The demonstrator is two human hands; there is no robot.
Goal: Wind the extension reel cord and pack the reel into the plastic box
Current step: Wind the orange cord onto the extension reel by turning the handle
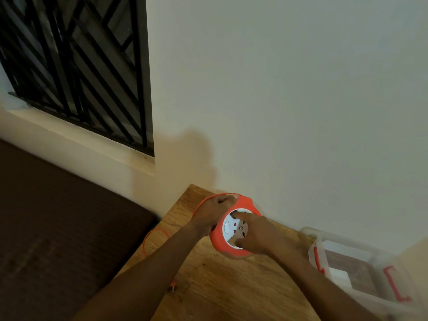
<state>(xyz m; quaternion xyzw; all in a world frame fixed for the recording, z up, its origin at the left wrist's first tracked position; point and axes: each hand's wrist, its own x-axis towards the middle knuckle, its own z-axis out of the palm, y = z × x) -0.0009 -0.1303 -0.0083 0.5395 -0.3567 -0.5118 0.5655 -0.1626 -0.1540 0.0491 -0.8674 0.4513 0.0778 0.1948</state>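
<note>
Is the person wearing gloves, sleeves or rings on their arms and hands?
No. The left hand and the right hand are bare, with no gloves. Both forearms are uncovered as far as the picture shows. No watch, bracelet or ring is visible.

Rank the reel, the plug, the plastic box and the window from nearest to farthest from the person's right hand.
From the right hand:
1. Reel, touched, on the table.
2. Plastic box, to the right.
3. Plug, lower left at the table edge.
4. Window, upper left.
</note>
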